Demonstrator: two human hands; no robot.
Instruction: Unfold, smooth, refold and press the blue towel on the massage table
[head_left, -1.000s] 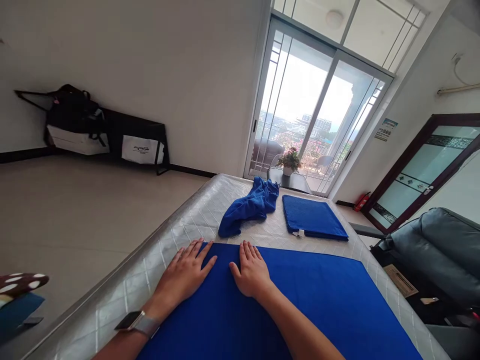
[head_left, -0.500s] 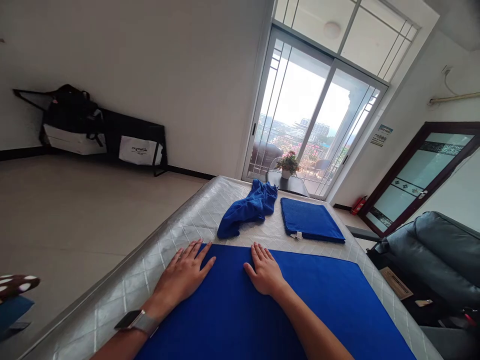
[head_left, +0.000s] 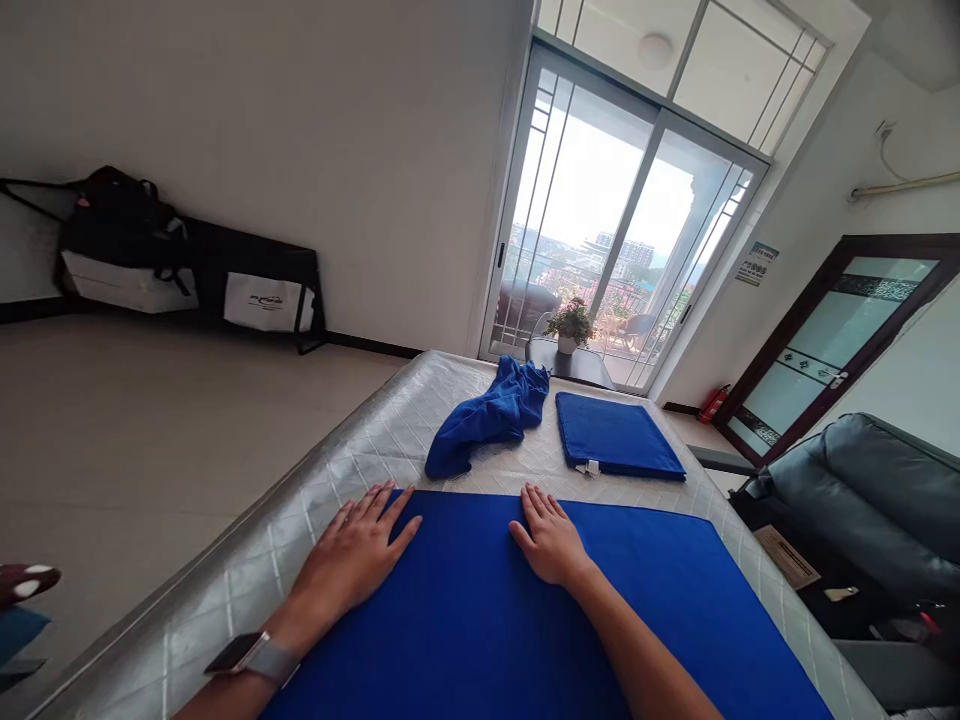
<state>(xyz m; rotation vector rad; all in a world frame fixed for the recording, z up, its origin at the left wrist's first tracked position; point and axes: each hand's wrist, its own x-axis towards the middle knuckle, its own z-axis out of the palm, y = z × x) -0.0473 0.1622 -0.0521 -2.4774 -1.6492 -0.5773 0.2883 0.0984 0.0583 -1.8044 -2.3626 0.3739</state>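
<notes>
Head view, looking down and forward over a quilted worktop (head_left: 360,440). A large blue cloth (head_left: 525,630) lies spread flat on the near part of the worktop, its far edge running straight under both sets of fingertips. The left hand (head_left: 352,560) rests palm down at the cloth's far left corner, fingers stretched and slightly fanned, holding nothing; a wristwatch (head_left: 251,655) shows on that wrist. The right hand (head_left: 551,540) is likewise flat and empty, fingers extended on the far edge. Over the last second the right hand has slid rightward along that edge while the left has stayed at its corner, so the two hands, formerly side by side, now lie clearly apart. The cloth between them appears smooth, which suggests a flattening stroke in progress. Beyond, untouched, are a crumpled blue cloth (head_left: 487,415) and, just right of it, a folded blue cloth (head_left: 615,448).
</notes>
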